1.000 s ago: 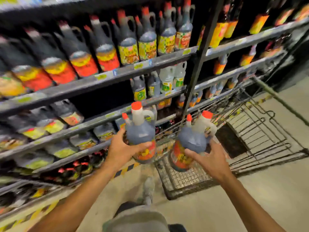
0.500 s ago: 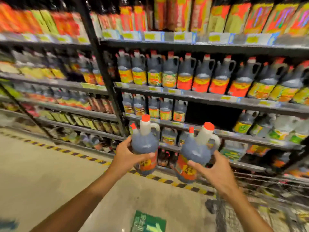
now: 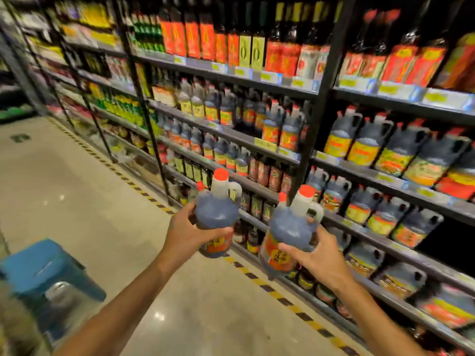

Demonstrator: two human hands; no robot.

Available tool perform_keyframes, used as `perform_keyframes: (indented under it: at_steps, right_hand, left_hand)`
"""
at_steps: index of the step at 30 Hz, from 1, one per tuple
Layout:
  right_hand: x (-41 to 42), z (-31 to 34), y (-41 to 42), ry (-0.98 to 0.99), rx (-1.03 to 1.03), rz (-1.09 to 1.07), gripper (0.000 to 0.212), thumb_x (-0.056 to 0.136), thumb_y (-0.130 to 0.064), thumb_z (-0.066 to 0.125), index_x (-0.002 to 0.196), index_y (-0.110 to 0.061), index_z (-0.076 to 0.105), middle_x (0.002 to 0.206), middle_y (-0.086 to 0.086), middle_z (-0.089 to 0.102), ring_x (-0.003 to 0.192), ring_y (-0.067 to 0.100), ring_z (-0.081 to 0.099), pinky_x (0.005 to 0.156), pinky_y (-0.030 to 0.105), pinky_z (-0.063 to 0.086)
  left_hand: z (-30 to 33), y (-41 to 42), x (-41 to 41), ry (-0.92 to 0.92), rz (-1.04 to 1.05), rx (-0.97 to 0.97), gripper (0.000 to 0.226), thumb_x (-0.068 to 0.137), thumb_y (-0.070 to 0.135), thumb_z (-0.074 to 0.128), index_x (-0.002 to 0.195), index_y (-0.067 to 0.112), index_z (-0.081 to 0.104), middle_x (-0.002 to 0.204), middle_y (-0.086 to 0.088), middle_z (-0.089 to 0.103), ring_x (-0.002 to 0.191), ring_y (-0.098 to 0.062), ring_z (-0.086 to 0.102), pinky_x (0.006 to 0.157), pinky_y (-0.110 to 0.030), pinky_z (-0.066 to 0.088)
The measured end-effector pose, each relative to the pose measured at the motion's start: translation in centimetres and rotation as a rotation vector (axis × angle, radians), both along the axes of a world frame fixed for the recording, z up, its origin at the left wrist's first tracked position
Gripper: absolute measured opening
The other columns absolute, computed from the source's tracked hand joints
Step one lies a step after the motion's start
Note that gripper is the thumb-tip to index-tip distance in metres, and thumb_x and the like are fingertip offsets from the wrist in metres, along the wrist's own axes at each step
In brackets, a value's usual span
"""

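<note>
Left hand (image 3: 187, 235) fingers wrap left jug (image 3: 216, 213); right hand (image 3: 320, 256) fingers wrap right jug (image 3: 288, 228).

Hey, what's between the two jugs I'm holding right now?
Nothing sits between them. In the head view the left jug and the right jug are held apart, and only small dark bottles shelved behind show through the gap.

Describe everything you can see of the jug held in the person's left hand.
The left jug is clear plastic, filled with dark liquid up to its shoulders, so the neck looks pale. It has a big red cap, a smaller red spout cap, a loop handle and a red-and-yellow label low down. It stands nearly upright in mid-air before the shelves, gripped round its body by the left hand.
</note>
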State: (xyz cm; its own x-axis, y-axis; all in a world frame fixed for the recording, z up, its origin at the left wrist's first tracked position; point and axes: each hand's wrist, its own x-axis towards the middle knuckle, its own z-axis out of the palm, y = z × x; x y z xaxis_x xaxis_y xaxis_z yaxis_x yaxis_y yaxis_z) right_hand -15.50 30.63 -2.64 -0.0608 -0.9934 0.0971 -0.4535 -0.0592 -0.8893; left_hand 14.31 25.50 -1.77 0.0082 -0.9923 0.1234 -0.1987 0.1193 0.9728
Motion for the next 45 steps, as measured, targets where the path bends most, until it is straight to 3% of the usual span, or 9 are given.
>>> perform_keyframes:
  at_steps: [3,7,17,21,27,32,36,40,45]
  right_hand:
    - [3.9,0.0,-3.5,-0.012,0.023,0.007,0.088,0.057,-0.067,0.085,0.132,-0.036,0.051,0.124,-0.031,0.057,0.11,-0.004,0.059,0.09,0.025,0.051]
    - [7.3,0.1,-8.2,0.018,0.042,0.025,0.119,0.045,-0.086,0.078,0.145,-0.03,0.046,0.131,-0.021,0.061,0.117,0.006,0.061,0.095,0.034,0.056]
    - [9.6,0.0,-24.3,0.035,-0.009,0.013,0.069,0.059,-0.063,0.083,0.117,-0.052,0.047,0.114,-0.04,0.055,0.1,-0.021,0.053,0.086,0.018,0.048]
    - [10.2,0.2,-31.6,-0.015,-0.013,-0.024,0.075,0.059,-0.059,0.086,0.123,-0.05,0.048,0.119,-0.036,0.057,0.107,-0.012,0.058,0.086,0.018,0.048]
    - [10.7,-0.4,-40.0,-0.059,0.006,-0.167,0.103,0.052,-0.054,0.09,0.142,-0.025,0.049,0.132,-0.016,0.06,0.119,0.008,0.059,0.089,0.022,0.048]
    - [11.7,-1.0,-45.6,-0.069,0.011,-0.269,0.094,0.057,-0.045,0.094,0.138,-0.032,0.048,0.13,-0.024,0.058,0.11,-0.012,0.057,0.082,0.008,0.05]
    - [13.3,-1.5,-50.1,-0.054,-0.011,-0.44,0.1,0.046,-0.063,0.091,0.132,-0.032,0.051,0.124,-0.026,0.059,0.115,0.003,0.059,0.096,0.03,0.053]
    - [15.5,-1.4,-53.6,-0.114,-0.037,-0.531,0.088,0.053,-0.041,0.092,0.13,-0.024,0.055,0.127,-0.013,0.064,0.116,0.006,0.062,0.087,0.014,0.053]
    - [17.5,-0.8,-56.2,-0.118,-0.128,-0.621,0.079,0.056,-0.039,0.089,0.126,-0.034,0.053,0.126,-0.012,0.062,0.113,0.003,0.06,0.093,0.022,0.049]
  left_hand:
    - [0.3,-2.3,3.8,0.004,0.04,-0.02,0.089,0.038,0.049,0.098,0.119,0.042,0.061,0.107,0.03,0.071,0.1,0.006,0.067,0.08,-0.02,0.057]
    - [-0.6,-6.2,7.3,0.01,0.076,-0.021,0.098,0.042,0.052,0.096,0.131,0.031,0.061,0.122,0.013,0.07,0.111,-0.01,0.067,0.091,-0.039,0.059]
    - [-1.2,-22.2,8.1,-0.019,0.077,-0.044,0.093,0.042,0.057,0.094,0.127,0.037,0.062,0.118,0.018,0.07,0.108,-0.006,0.068,0.085,-0.028,0.06]
    - [-0.3,-29.8,7.8,-0.007,0.032,-0.037,0.087,0.042,0.056,0.095,0.121,0.043,0.061,0.115,0.022,0.07,0.104,0.002,0.067,0.08,-0.021,0.06]
    - [-1.0,-40.6,7.6,0.012,-0.066,-0.031,0.095,0.053,0.039,0.097,0.138,0.028,0.057,0.128,0.012,0.067,0.114,-0.007,0.065,0.089,-0.028,0.059]
    - [-2.5,-50.1,7.9,-0.034,-0.217,-0.059,0.093,0.053,0.048,0.096,0.136,0.03,0.058,0.128,0.014,0.065,0.115,0.0,0.063,0.093,-0.03,0.058]
    - [-3.0,-57.2,8.6,0.008,-0.309,-0.062,0.096,0.056,0.047,0.096,0.141,0.033,0.054,0.136,0.013,0.062,0.125,-0.013,0.059,0.1,-0.038,0.054]
    - [-2.9,-62.7,9.8,0.007,-0.364,-0.053,0.096,0.054,0.049,0.096,0.139,0.036,0.055,0.133,0.014,0.063,0.123,-0.012,0.061,0.1,-0.041,0.054]
    - [-2.5,-67.1,10.0,-0.003,-0.455,-0.073,0.096,0.05,0.056,0.093,0.136,0.039,0.054,0.133,0.021,0.06,0.124,-0.007,0.058,0.104,-0.039,0.052]
